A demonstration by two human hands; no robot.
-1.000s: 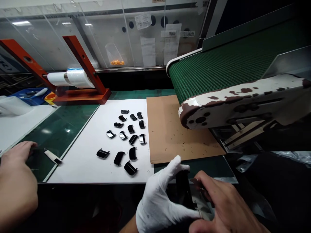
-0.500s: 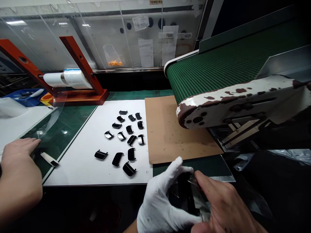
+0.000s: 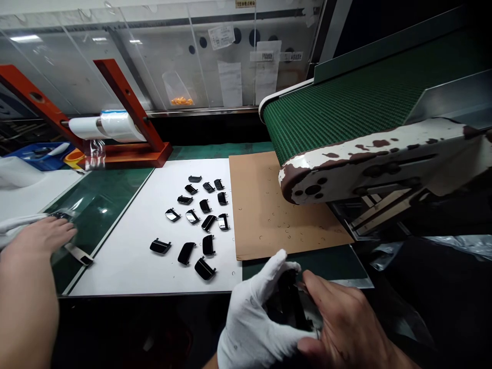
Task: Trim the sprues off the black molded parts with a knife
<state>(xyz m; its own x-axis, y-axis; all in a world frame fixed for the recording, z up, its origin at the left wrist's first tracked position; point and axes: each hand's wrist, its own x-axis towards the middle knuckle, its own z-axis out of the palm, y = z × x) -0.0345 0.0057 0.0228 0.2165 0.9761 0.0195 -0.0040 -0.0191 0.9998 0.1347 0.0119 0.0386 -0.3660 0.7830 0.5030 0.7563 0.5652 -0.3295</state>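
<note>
My left hand (image 3: pixel 248 318), in a white glove, curves around a black plastic part (image 3: pixel 290 302) near the bottom of the view, its fingers closed on the two ends. Against the part's right side is my bare right hand (image 3: pixel 351 320), its fingers closed on what looks like a small metal blade, mostly hidden by the fingers and blurred. Several glossy black clip-like parts (image 3: pixel 186 253) lie spread over the white sheet (image 3: pixel 130 230) left of my hands.
A brown cardboard sheet (image 3: pixel 265 205) with small curled shavings lies beyond my hands. A green conveyor (image 3: pixel 338 118) overhangs it from the right. At left, another person's hand (image 3: pixel 46 236) touches clear film near a white-handled tool (image 3: pixel 79 253). An orange film-roll stand (image 3: pixel 126 159) stands behind.
The other person's hand at left has moved right and slightly down, with film now under it. My hands have shifted slightly left, still holding the black part.
</note>
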